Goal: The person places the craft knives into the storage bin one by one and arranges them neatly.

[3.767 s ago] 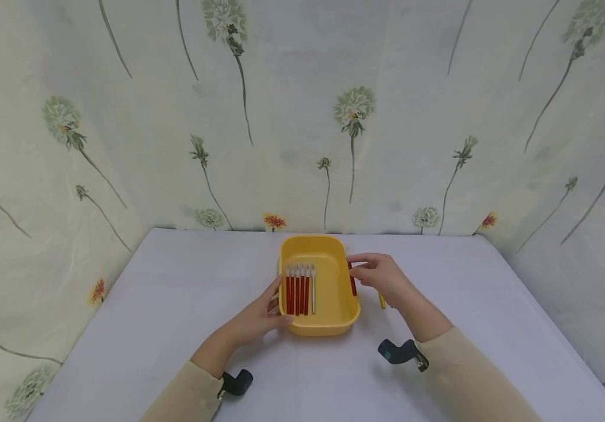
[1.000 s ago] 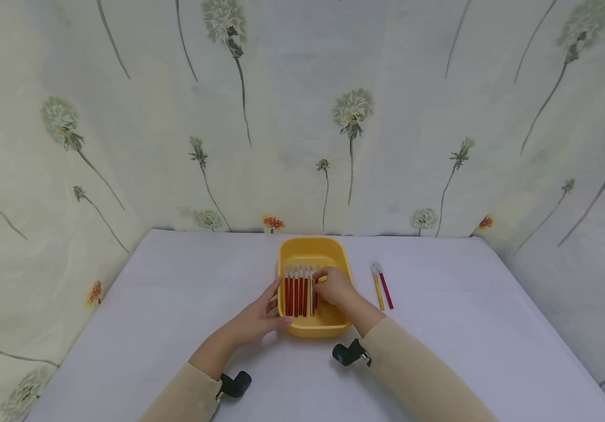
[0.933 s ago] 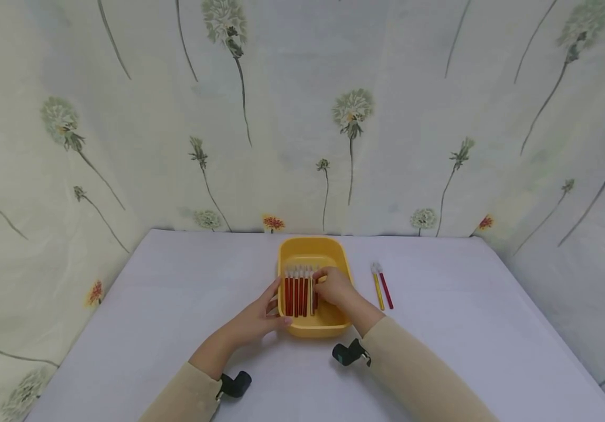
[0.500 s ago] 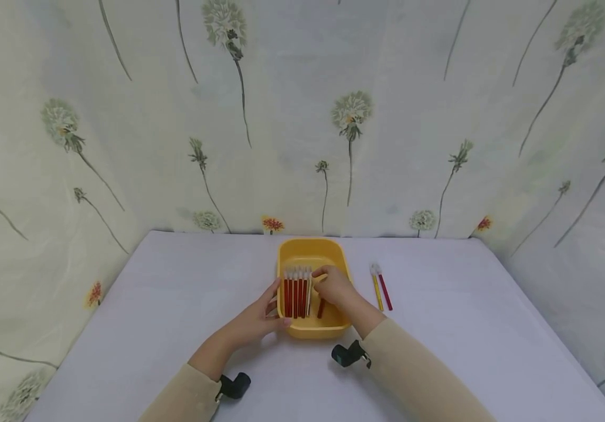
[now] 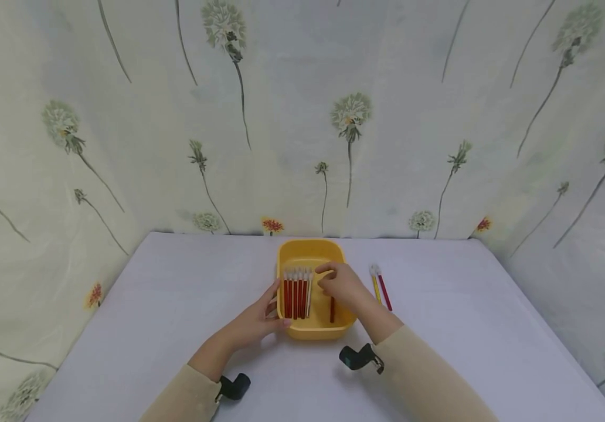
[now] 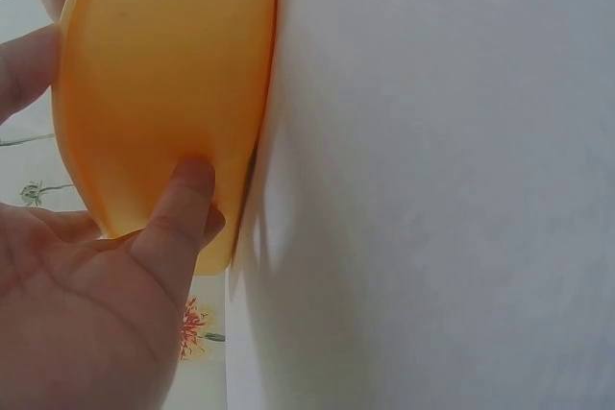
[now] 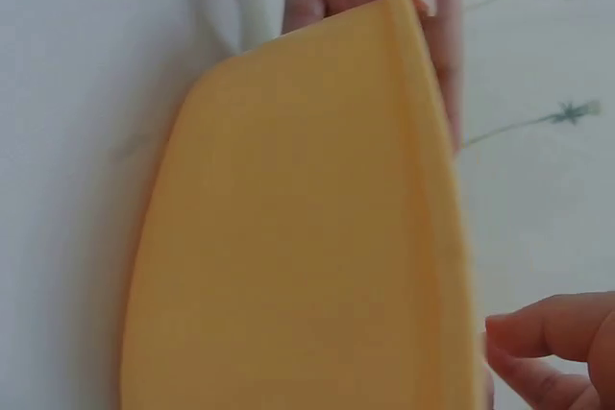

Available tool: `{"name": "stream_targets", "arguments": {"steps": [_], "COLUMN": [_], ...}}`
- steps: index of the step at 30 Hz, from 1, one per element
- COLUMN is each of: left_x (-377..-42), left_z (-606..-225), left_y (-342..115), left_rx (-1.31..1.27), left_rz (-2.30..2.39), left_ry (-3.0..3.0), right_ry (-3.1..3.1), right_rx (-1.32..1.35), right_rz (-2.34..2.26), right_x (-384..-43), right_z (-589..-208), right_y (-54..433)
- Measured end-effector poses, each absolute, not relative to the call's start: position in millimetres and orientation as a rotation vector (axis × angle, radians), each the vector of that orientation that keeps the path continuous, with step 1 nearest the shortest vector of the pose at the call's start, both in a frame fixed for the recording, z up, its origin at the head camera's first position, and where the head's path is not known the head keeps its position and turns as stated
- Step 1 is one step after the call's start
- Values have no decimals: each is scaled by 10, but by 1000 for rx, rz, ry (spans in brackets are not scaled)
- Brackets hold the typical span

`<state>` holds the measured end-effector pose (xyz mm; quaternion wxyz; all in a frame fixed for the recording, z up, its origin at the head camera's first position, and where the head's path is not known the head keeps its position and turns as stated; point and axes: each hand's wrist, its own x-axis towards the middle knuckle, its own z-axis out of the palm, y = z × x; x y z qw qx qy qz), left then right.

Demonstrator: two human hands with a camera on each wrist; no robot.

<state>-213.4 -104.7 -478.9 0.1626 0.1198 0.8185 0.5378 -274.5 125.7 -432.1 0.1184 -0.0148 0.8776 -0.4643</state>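
Note:
A yellow plastic tray [image 5: 317, 334] stands on the table. My left hand [image 5: 252, 319] grips its near-left corner, thumb at the front rim and fingers along the left side; in the left wrist view a finger presses the tray wall [image 6: 173, 64]. Inside, at the left, several red-handled paintbrushes [image 5: 295, 298] lie side by side, tips away from me, with a pale-handled paintbrush [image 5: 309, 298] slightly tilted at the row's right end. My right hand [image 5: 342, 284], over the tray's right half, pinches another red paintbrush [image 5: 332, 310]; its upper part is hidden beneath the fingers.
A yellow paintbrush [image 5: 376, 287] and a red paintbrush [image 5: 384, 290] lie on the white-covered table [image 5: 202, 269] right of the tray. A flower-patterned sheet [image 5: 281, 117] hangs behind the table's far edge.
My right hand has brought a red paintbrush from the tray's right side into it beside the row, then shifted slightly right with it. The pale paintbrush now leans. My left hand keeps its place.

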Motion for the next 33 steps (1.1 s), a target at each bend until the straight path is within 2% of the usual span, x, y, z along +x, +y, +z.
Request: {"name": "stream_targets", "arguments": {"steps": [8, 16, 33], "left_x": [-2118, -2130, -2140], "left_z": [-4785, -4806, -4803], "left_y": [-1037, -1041, -1039], "left_rx": [328, 332, 344], "left_rz": [1516, 1515, 1506], "left_ry": [2355, 2361, 2361], "right_ry": [2509, 2522, 2602], "right_rx": [-61, -34, 76], "right_rz": [-1514, -1479, -1431], "right_x": [-2702, -2685, -2818], "right_z": [-4196, -4095, -4315], "right_y": [1450, 1672, 2210]}}
